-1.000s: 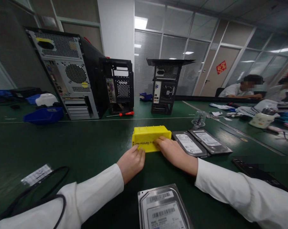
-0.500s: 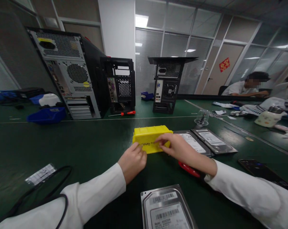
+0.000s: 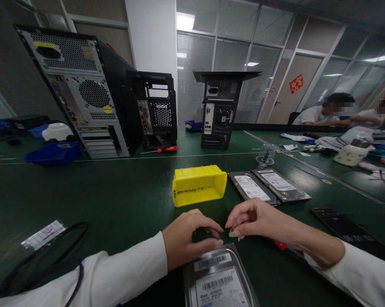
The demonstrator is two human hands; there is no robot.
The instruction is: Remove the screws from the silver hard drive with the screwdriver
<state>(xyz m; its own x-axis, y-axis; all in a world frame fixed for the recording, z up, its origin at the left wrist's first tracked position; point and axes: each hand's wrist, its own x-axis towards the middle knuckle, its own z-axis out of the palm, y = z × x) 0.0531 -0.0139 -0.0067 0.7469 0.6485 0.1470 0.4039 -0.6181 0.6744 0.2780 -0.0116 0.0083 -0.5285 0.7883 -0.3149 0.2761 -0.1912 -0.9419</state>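
While the green work table (image 3: 116, 200) carries everything in view, the yellow bin (image 3: 199, 184) at its middle serves here as the reference point. Far behind the bin stand three computer cases: a large one (image 3: 80, 91) to its back left, an open frame (image 3: 156, 111) directly behind, and a third case (image 3: 221, 111) to the back right. Just to the right of the bin lie two hard drives (image 3: 267, 185) side by side, flat, labels up. In front of the bin, near the table's front edge, lies a third hard drive (image 3: 218, 277), label up, its top cover in place.

The left hand (image 3: 188, 236) rests in front of the bin at the far edge of that near drive, fingers curled and touching its rim. The right hand (image 3: 256, 219), also in front of the bin, pinches thumb and forefinger together; whether a small part sits between them cannot be told. A red tool handle (image 3: 279, 245) lies under the right wrist, untouched.

Judged from this layout, work on the near drive is at an early stage: the drive is positioned, nothing is visibly removed, and the tool is not yet taken up.
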